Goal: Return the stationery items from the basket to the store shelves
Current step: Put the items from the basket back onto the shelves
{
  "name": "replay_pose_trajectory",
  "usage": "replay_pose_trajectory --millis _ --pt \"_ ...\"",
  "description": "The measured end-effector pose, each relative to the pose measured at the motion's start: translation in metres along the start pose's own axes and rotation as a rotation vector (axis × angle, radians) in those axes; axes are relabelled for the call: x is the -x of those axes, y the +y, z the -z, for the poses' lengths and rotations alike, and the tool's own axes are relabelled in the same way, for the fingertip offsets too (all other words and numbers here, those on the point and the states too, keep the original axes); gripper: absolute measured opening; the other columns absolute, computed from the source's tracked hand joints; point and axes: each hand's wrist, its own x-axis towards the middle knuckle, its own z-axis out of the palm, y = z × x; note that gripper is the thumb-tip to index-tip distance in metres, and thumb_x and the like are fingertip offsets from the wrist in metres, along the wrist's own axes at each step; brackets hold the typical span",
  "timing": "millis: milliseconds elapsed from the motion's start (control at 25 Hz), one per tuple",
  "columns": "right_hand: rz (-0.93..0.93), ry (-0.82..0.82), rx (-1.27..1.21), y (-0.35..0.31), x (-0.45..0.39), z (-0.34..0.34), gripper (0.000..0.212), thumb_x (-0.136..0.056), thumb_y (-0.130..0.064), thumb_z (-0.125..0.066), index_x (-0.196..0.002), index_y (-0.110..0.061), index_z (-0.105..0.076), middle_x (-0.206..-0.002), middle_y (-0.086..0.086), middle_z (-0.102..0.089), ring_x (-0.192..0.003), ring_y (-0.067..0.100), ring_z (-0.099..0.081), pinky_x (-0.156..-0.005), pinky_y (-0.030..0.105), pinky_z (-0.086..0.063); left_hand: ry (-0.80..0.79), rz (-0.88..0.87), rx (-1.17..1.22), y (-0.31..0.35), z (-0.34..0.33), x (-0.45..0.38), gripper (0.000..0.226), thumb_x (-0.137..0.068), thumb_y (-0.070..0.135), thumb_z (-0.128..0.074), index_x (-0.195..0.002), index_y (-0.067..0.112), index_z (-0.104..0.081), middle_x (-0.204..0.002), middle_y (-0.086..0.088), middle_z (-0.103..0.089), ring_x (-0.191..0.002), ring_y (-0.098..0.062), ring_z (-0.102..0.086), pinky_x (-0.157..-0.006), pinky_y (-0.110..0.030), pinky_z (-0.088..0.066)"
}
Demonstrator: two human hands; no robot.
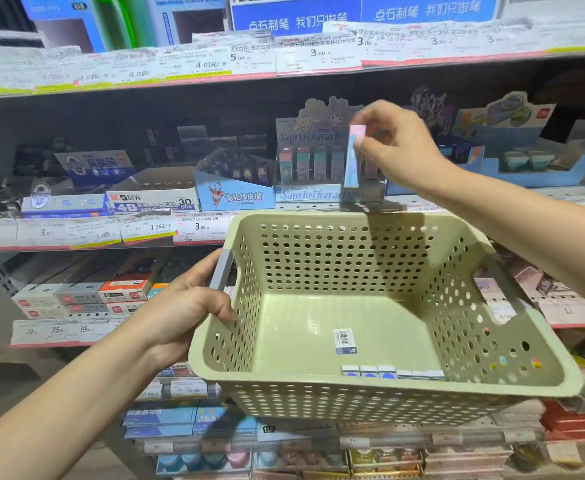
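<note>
My left hand grips the grey handle on the left side of a pale green perforated basket, held up in front of the shelves. Several small white and blue boxes lie in a row along the basket's near wall. My right hand pinches a slim pastel pink and blue box upright by its top, right in front of the Sanrio display box, which holds a row of similar upright boxes.
A blue cartoon-hero eraser display and a 4B eraser carton stand left of the Sanrio display. Price labels line each shelf edge. Blue display trays sit to the right. Lower shelves hold stacked boxes.
</note>
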Motion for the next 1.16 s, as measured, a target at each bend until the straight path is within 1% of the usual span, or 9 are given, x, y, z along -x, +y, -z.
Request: replay_pose_trajectory --millis 120,200,400,480,560,640,720,920,1160 --pt "-0.026 0.04 0.101 0.021 -0.013 0.002 0.024 -0.083 -0.007 -0.052 -0.105 -0.008 -0.062 -0.091 0.011 -0.065 -0.077 0.017 -0.055 -0.074 0.03 -0.047 0.0 0.0 -0.001 0.0 -0.001 0.002 0.083 -0.066 -0.025 -0.033 -0.117 0.035 -0.061 -0.088 -0.02 -0.06 -0.051 -0.027 -0.057 -0.048 -0.035 -0.051" --pt "-0.027 0.04 0.126 0.029 -0.016 0.001 0.027 -0.082 -0.004 -0.051 -0.107 -0.009 -0.063 -0.092 0.013 -0.067 -0.077 0.019 -0.056 -0.074 0.03 -0.047 0.002 -0.002 0.009 -0.001 -0.002 0.004 0.081 -0.062 -0.022 -0.039 -0.114 0.035 -0.062 -0.087 -0.021 -0.06 -0.05 -0.027 -0.057 -0.048 -0.034 -0.051" --pt "-0.035 0.014 0.061 0.041 -0.025 -0.006 0.023 -0.085 -0.001 -0.054 -0.105 -0.009 -0.063 -0.089 0.008 -0.063 -0.084 0.022 -0.06 -0.083 0.039 -0.052 0.013 -0.006 0.009 -0.001 -0.001 0.008 0.08 -0.046 -0.012 -0.046 -0.106 0.038 -0.066 -0.082 -0.019 -0.061 -0.051 -0.027 -0.058 -0.051 -0.035 -0.052" --pt "-0.043 0.002 0.046 0.044 -0.027 -0.008 0.023 -0.085 -0.001 -0.056 -0.105 -0.009 -0.063 -0.091 0.011 -0.063 -0.086 0.026 -0.061 -0.084 0.039 -0.052 0.016 -0.008 0.008 -0.001 -0.001 0.01 0.08 -0.044 -0.011 -0.045 -0.105 0.038 -0.066 -0.081 -0.019 -0.061 -0.05 -0.027 -0.058 -0.053 -0.035 -0.052" --pt "-0.042 -0.003 0.038 0.045 -0.028 -0.008 0.021 -0.085 -0.002 -0.057 -0.105 -0.008 -0.063 -0.094 0.015 -0.065 -0.088 0.029 -0.061 -0.083 0.037 -0.051 0.019 -0.01 0.004 -0.001 -0.002 0.01 0.08 -0.046 -0.012 -0.045 -0.106 0.036 -0.065 -0.082 -0.018 -0.06 -0.051 -0.027 -0.057 -0.053 -0.036 -0.051" --pt "-0.053 -0.007 0.008 0.045 -0.029 -0.008 0.021 -0.085 -0.002 -0.058 -0.105 -0.007 -0.063 -0.092 0.013 -0.063 -0.085 0.025 -0.059 -0.081 0.031 -0.05 0.03 -0.004 0.001 -0.001 -0.003 0.01 0.077 -0.058 -0.018 -0.043 -0.108 0.036 -0.064 -0.08 -0.017 -0.06 -0.049 -0.027 -0.056 -0.052 -0.035 -0.051" --pt "-0.052 -0.01 -0.016 0.044 -0.029 -0.008 0.021 -0.085 -0.001 -0.059 -0.105 -0.006 -0.063 -0.089 0.01 -0.061 -0.084 0.02 -0.057 -0.079 0.028 -0.047 0.038 0.004 0.003 0.0 -0.003 0.009 0.079 -0.066 -0.023 -0.033 -0.109 0.035 -0.064 -0.075 -0.017 -0.06 -0.047 -0.026 -0.055 -0.05 -0.034 -0.051" --pt "-0.055 -0.026 -0.019 0.038 -0.028 -0.007 0.023 -0.084 0.001 -0.059 -0.106 -0.005 -0.064 -0.092 0.011 -0.062 -0.085 0.019 -0.058 -0.081 0.027 -0.049 0.044 0.01 0.011 0.001 -0.004 0.01 0.081 -0.066 -0.023 -0.031 -0.113 0.035 -0.062 -0.078 -0.02 -0.058 -0.046 -0.026 -0.054 -0.046 -0.031 -0.051" --pt "-0.021 -0.07 0.087 0.031 -0.027 -0.003 0.022 -0.088 0.0 -0.054 -0.107 -0.006 -0.063 -0.088 0.008 -0.061 -0.084 0.021 -0.058 -0.079 0.027 -0.047 0.038 0.008 0.002 0.0 -0.002 0.01 0.08 -0.066 -0.024 -0.031 -0.111 0.035 -0.063 -0.079 -0.019 -0.059 -0.049 -0.026 -0.055 -0.05 -0.033 -0.051"
